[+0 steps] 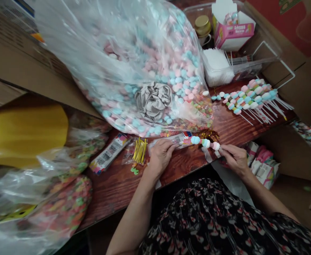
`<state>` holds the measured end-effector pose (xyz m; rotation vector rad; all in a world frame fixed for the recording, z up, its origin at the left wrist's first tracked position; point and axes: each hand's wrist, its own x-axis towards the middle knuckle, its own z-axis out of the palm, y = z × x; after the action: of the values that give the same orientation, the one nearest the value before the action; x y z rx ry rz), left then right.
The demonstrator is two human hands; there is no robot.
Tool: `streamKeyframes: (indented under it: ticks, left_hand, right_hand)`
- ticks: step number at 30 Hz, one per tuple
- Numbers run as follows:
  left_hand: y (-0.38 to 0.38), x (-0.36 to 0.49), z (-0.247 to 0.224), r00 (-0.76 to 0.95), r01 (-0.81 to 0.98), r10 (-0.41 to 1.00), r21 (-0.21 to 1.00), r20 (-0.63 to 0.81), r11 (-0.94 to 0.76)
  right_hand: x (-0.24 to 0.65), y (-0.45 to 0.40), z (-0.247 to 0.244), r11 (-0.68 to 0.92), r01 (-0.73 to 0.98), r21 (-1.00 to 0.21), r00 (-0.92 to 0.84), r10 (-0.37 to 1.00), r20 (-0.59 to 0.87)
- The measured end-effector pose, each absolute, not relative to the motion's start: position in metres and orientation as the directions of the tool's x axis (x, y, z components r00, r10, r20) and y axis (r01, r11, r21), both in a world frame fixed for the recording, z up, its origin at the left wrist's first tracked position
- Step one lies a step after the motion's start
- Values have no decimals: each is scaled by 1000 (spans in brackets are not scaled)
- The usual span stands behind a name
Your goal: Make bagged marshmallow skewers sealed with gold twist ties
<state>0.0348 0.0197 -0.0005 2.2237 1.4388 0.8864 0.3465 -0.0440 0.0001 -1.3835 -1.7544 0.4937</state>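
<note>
My right hand pinches the lower end of a candy skewer, strung with blue, white and pink marshmallows and gummy pieces. The skewer points left, and its far end meets a clear plastic sleeve with a coloured print. How deep it sits in the sleeve I cannot tell. My left hand has its fingers closed on that sleeve near the table. Just left of it lie a bundle of gold twist ties and a stack of printed sleeves. Two green gummies rest below the ties.
A large clear bag of marshmallows fills the back, a grey scrunchie on it. Finished skewers are piled at right beside a clear bin. Bags of gummies stand at left. Brown ties lie behind the skewer.
</note>
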Motion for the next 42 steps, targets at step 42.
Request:
streamKeyframes:
  ticks: [42]
  left_hand:
    - [19,30,-8,362,642,811,509,459,-574]
  right_hand:
    - [331,-46,-16,438,810,-391,-247,859,449]
